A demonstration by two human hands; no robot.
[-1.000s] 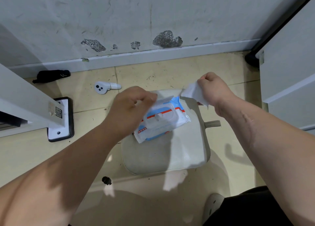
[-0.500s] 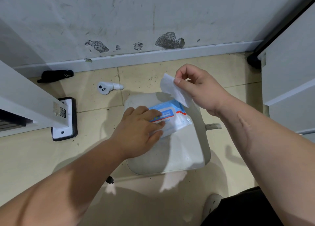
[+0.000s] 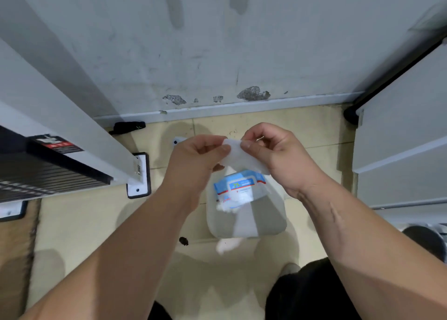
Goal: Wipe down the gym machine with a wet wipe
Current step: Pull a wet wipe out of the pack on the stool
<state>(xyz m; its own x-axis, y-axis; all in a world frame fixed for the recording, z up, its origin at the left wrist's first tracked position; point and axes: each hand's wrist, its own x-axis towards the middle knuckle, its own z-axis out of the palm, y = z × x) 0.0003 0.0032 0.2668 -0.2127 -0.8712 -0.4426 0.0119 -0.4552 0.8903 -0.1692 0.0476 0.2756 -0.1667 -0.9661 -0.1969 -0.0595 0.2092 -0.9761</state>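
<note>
A white wet wipe [image 3: 239, 156] hangs between my two hands, raised above the floor. My left hand [image 3: 193, 161] pinches its upper left corner, and my right hand [image 3: 278, 155] pinches it just beside, thumb and forefinger on the top edge. Below them the blue-and-white wipe pack [image 3: 238, 191] lies on a grey seat pad [image 3: 263, 223] on the floor. The white frame of the gym machine [image 3: 72, 136] slants across the left, with its dark weight stack [image 3: 41, 172] underneath.
The machine's black-edged foot plate [image 3: 137, 189] stands on the tiled floor at the left. A black object [image 3: 128, 127] and a small white part [image 3: 177, 141] lie by the skirting. White panels [image 3: 399, 155] close off the right side. My dark-clad leg [image 3: 304, 293] fills the bottom.
My left hand left the wipe pack and rose to take the wipe's corner. My right hand kept hold of the wipe. The view rose, so the pack and pad sit lower and look smaller.
</note>
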